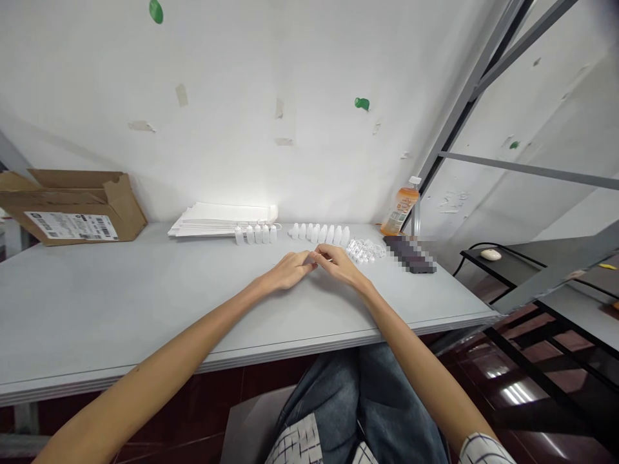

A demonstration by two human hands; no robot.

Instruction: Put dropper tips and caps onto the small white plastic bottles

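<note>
My left hand and my right hand rest on the pale grey table, fingertips meeting near the middle. Whether anything small lies between the fingers is hidden. Just behind my right hand is a heap of small clear plastic pieces. Beyond it stands a row of several white plastic dropper bottles, and a shorter row of similar bottles stands further left. Both rows are out of reach of my fingertips' contact.
A stack of white paper sheets lies behind the left row. An open cardboard box sits at the back left, an orange drink bottle at the back right beside a blurred dark flat object. A grey metal frame rises on the right.
</note>
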